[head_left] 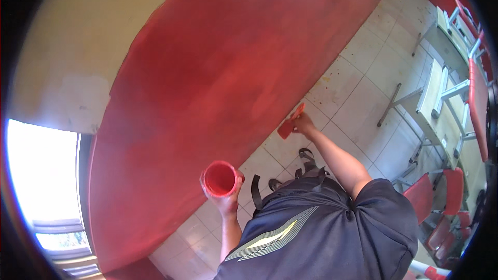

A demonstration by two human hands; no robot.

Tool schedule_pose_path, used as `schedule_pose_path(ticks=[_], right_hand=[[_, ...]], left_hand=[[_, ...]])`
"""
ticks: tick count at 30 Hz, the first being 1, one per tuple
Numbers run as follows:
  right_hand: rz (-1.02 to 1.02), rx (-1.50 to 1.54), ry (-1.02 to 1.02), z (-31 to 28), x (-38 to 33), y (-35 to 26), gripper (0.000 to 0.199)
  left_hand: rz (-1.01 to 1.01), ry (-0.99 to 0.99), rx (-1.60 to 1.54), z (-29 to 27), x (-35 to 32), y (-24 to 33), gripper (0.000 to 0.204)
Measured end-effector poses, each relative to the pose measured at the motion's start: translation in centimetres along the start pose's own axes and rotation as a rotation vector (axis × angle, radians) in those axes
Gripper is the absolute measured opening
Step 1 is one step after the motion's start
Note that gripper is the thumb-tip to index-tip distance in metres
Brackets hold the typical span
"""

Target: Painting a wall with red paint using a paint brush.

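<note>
My left hand [229, 205] is wrapped round a paint cup [220, 193], its rim and inner wall coated red. The cup is held with its mouth facing up, apart from the wall. How much paint lies inside is hard to make out. Off to the right, my right hand [303, 124] is closed on a wide paintbrush [285, 129] with a red head and an orange part beside the fingers. The brush is close to the lower part of the red wall [207, 72]; whether it touches, I cannot tell.
Pale floor tiles [358, 93] with paint specks run along the wall's foot. Tables [434, 105] and red chairs [452, 192] stand at the right, some chairs upended on the tabletops. A bright window [44, 171] is at the left, under a cream upper wall [78, 46].
</note>
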State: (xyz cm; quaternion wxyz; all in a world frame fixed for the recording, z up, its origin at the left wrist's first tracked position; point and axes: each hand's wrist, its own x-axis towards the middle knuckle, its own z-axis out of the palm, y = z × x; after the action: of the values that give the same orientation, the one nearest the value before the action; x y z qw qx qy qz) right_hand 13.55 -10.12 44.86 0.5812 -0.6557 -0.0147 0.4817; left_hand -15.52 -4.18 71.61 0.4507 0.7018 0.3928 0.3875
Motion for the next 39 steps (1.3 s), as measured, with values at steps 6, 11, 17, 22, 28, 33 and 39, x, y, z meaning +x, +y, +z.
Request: schedule_pose_path(ticks=[6, 11, 17, 22, 28, 33, 39], right_hand=[[-0.464, 0.319, -0.005, 2.2, -17.0, -16.6, 0.017], [-0.810, 0.311, -0.344, 9.0, -24.1, -20.5, 0.017], [-0.910, -0.161, -0.407, 15.9, -26.8, -19.7, 0.011], [-1.029, -0.441, -0.415, 19.5, -27.4, -19.2, 0.014], [-1.065, -0.709, -0.447, 21.7, -27.4, -18.3, 0.017], [-1.016, -0.764, -0.453, 22.4, -27.5, -17.8, 0.018], [-1.013, -0.738, -0.484, 22.0, -28.1, -18.6, 0.017]], left_hand=[[-0.010, -0.098, -0.128, -0.2, 2.5, -2.1, 0.076], [0.177, -0.146, -0.068, -0.9, 5.1, -0.3, 0.070], [0.210, -0.150, -0.085, -2.5, 6.3, 0.4, 0.068], [0.339, -0.185, -0.109, -4.3, 6.7, -1.6, 0.064], [0.379, -0.137, -0.140, -5.6, 6.4, -3.4, 0.063], [0.392, -0.149, -0.131, -6.1, 6.2, -4.6, 0.065], [0.378, -0.153, -0.170, -5.8, 5.9, -5.2, 0.069]])
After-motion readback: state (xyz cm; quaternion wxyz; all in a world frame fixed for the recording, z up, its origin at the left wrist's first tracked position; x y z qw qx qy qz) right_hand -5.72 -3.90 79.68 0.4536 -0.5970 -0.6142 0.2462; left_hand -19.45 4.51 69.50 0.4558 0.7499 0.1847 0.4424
